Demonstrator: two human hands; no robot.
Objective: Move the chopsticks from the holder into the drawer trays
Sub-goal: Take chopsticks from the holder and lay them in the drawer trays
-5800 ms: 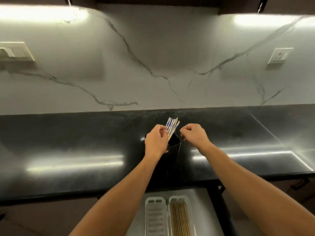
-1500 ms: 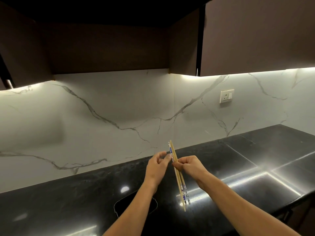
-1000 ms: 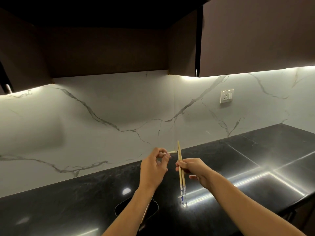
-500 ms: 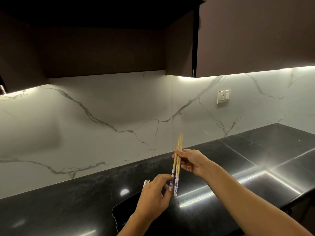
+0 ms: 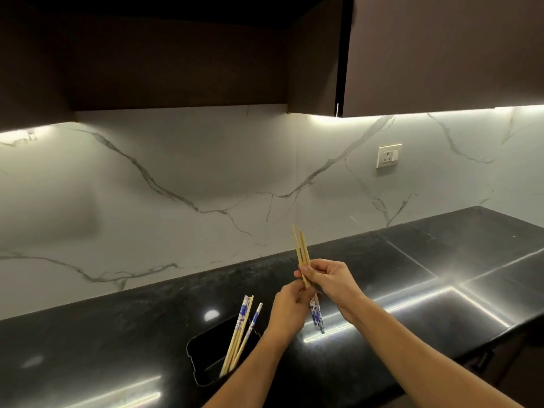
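Note:
My right hand point(image 5: 332, 282) grips a few wooden chopsticks point(image 5: 301, 251) with blue-and-white patterned ends, held upright above the black counter, patterned ends down. My left hand point(image 5: 290, 310) is just below it, fingers curled around the same chopsticks. A black holder point(image 5: 206, 366) stands on the counter to the lower left of my hands. Three more chopsticks point(image 5: 240, 334) lean in it, patterned ends up. The drawer and its trays are out of view.
A glossy black countertop point(image 5: 412, 290) runs along a white marble backsplash and turns a corner at the right. A wall socket point(image 5: 388, 156) sits on the backsplash. Dark upper cabinets point(image 5: 441, 54) hang overhead.
My left hand has risen from near the holder to the chopsticks in my right hand. The view has dipped, bringing the holder and its chopsticks into sight.

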